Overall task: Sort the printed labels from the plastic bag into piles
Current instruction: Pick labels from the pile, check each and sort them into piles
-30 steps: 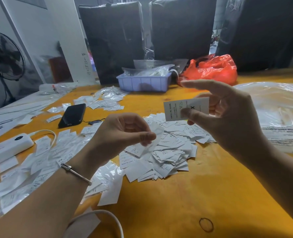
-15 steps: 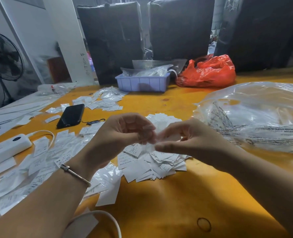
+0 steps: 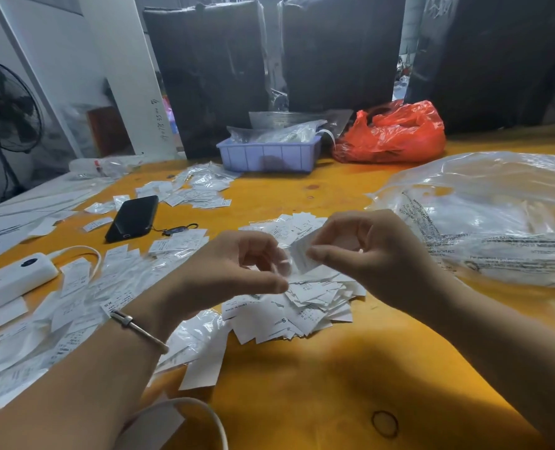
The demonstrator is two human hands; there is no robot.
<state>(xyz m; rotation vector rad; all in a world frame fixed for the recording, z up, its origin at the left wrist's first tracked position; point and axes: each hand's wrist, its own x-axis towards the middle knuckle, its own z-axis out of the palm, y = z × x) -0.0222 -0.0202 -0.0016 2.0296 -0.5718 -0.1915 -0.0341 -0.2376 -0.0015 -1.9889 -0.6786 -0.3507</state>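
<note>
Above the pile (image 3: 295, 303), at twelve o'clock: my right hand (image 3: 376, 254) pinches one label (image 3: 302, 254); my left hand (image 3: 237, 271) pinches the small clear sleeve (image 3: 284, 266). Draw label out straight, gently.

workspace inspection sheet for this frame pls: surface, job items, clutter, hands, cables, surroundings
Surface: orange-yellow table top, worn.
Job's things: heap of white printed labels under the hands; small white label between them; large clear plastic bag right.
Clutter: black phone, white power bank, lilac plastic tray, red plastic bag.
Hands: left hand and right hand both pinch the label.
Cables: white cable near edge.
Surroundings: black standing fan, left.
</note>
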